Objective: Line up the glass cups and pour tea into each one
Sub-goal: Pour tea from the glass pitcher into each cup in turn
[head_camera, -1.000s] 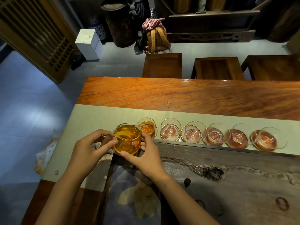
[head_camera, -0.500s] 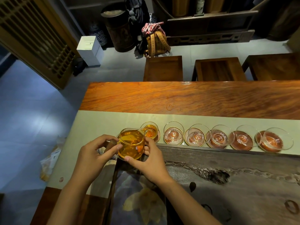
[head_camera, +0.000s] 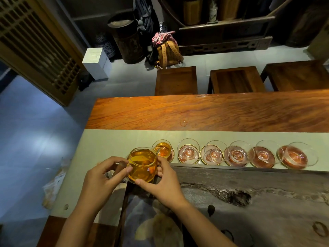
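Head view shows a glass pitcher (head_camera: pixel 141 166) of amber tea tilted with its spout over the leftmost glass cup (head_camera: pixel 162 150), which holds tea. Left hand (head_camera: pixel 101 180) closes its grip on the pitcher's wooden handle (head_camera: pixel 120 166), while the right hand (head_camera: pixel 164 182) cups the pitcher's side and base. Five empty glass cups (head_camera: pixel 188 151) stand on saucers in a row to the right along the pale runner (head_camera: pixel 114 141) on the counter (head_camera: pixel 195 111).

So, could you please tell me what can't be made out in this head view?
- Pitcher handle: largely covered by the left hand.
- Pitcher base: hidden behind the right hand.
- Tea level in the first cup: spout overlaps it.
- Rightmost cup: distorted near the frame edge.
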The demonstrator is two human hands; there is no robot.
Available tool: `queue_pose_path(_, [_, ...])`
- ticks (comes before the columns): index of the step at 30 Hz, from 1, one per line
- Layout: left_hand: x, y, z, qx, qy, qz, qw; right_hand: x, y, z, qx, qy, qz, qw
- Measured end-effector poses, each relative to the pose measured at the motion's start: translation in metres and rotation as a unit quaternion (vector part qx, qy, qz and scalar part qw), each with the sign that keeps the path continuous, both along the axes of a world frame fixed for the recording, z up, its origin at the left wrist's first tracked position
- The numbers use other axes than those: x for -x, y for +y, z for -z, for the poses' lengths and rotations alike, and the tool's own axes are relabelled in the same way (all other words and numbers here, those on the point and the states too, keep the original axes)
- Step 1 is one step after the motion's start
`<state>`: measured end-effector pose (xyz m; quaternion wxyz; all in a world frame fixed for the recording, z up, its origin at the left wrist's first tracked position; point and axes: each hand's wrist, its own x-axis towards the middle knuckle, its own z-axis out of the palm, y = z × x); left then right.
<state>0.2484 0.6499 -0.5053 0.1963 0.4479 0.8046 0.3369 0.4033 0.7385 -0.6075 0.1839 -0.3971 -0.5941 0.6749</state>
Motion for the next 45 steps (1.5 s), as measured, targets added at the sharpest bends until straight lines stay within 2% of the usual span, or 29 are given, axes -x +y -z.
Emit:
queue_pose_path(8, [-0.002,-0.005,0.001,-0.005,-0.005,0.004,1.0,-0.001,0.0,-0.003,-0.002,0.007,-0.007,1.0])
queue_pose_path(20, [-0.015,-0.012,-0.003,-0.042,-0.043,0.003,0.998,-0.019,0.015,-0.027,-0.069,0.007,-0.012,0.998])
queue_pose_path(31, [-0.045,0.005,-0.005,-0.06,-0.034,0.049,0.996,-0.056,0.02,-0.03,-0.085,0.006,0.019,0.996])
queue_pose_path(45, [-0.058,0.018,0.005,-0.039,-0.052,0.056,0.996,-0.075,0.026,-0.02,-0.04,0.0,0.019,0.999])
